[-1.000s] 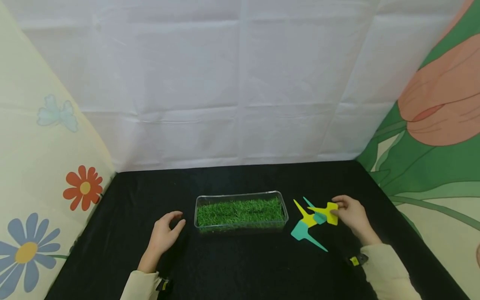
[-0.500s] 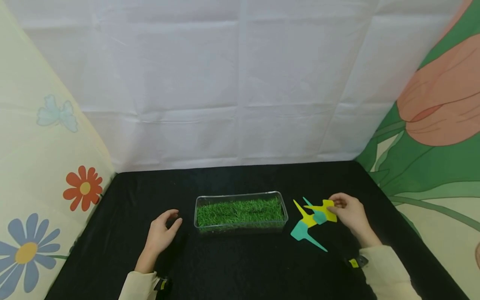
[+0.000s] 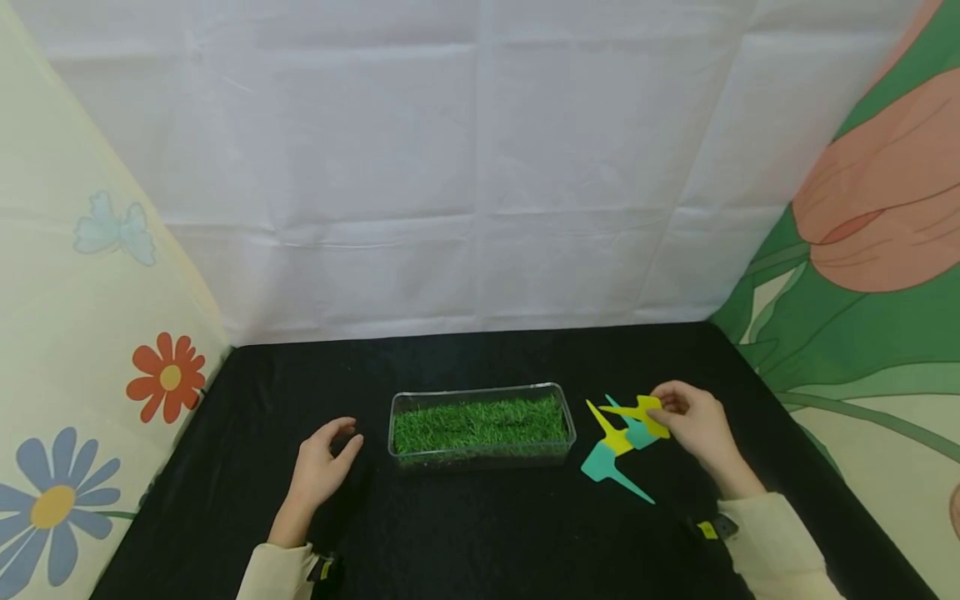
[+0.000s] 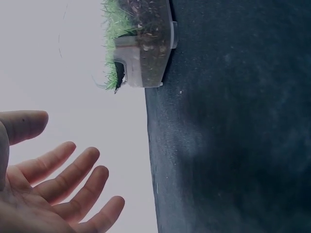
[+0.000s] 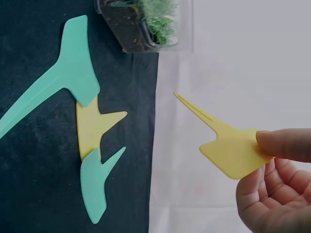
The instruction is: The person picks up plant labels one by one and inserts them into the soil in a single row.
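Now | right hand (image 3: 693,423) pinches yellow plant tag (image 5: 231,145) | left hand (image 3: 322,467) apparently idle

text: none legible | yellow plastic plant tag (image 5: 233,151): blank face | teal plastic plant tags (image 5: 73,73): blank | clear plastic grass tray (image 3: 480,427): no label seen

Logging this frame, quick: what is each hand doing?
Left hand: open, holding nothing, beside the grass tray.
Right hand: pinching a yellow plant tag.
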The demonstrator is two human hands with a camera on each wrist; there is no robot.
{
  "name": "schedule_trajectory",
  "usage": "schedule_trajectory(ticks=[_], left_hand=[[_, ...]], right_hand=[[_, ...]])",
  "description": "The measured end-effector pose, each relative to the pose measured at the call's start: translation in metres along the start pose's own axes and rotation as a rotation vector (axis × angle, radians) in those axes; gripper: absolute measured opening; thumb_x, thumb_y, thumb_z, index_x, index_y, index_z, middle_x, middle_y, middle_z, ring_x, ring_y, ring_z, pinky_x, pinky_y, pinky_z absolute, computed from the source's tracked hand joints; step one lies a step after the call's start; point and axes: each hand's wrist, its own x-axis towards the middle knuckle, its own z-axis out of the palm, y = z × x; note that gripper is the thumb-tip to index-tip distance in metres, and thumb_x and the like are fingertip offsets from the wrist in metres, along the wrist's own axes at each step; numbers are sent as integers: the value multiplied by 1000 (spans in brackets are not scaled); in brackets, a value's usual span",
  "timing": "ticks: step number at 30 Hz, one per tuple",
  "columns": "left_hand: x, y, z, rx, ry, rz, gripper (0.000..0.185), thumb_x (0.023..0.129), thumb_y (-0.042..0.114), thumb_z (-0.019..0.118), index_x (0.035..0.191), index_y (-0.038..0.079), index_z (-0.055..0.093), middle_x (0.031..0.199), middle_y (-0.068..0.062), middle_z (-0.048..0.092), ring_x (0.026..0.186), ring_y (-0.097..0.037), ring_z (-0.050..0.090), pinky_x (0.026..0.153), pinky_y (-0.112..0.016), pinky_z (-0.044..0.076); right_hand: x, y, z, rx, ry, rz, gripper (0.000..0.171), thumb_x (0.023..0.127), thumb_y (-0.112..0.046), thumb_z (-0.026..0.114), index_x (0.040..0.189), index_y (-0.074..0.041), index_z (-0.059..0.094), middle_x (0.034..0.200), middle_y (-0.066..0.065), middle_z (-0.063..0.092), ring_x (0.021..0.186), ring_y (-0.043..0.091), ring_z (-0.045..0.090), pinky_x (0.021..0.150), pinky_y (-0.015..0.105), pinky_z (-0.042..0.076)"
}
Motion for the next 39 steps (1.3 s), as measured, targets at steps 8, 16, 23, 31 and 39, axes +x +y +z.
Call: schedule_trajectory(ticks=[8,16,23,31,39], left_hand=[[2,6,0,-28,43,43,27,87,9,60,111,-3,60,102,-16,62,94,-32,57,74,-48,47],[4,14,4,-63,58,78,26,86,7,61,110,-4,60,104,-17,62,96,-34,57,76,-51,46],[6,18,7,-67,61,105,25,85,6,62,109,-2,61,103,-16,62,96,-32,58,75,-50,46],[13,24,11,-53,91,179,25,84,4,63,108,-2,61,102,-16,62,94,-32,58,74,-50,47],[23,39,17,-69,121,216,26,84,4,64,109,-2,61,102,-17,61,96,-33,57,77,-50,47]], right_hand=[[-1,-14,-2,9,-4,-48,13,78,0,67,89,-1,62,81,9,62,65,10,52,54,23,45],[4,-31,2,31,-16,-144,13,76,3,69,85,-3,62,77,7,61,63,10,51,55,22,45],[11,-43,6,51,-45,-178,13,76,3,69,84,-4,62,74,5,59,59,10,51,49,24,45],[18,-58,15,55,-87,-250,12,76,2,69,85,-5,63,73,2,59,59,10,51,51,24,44],[22,-75,30,79,-120,-296,12,77,2,68,85,-6,63,72,1,58,57,11,50,50,25,43]])
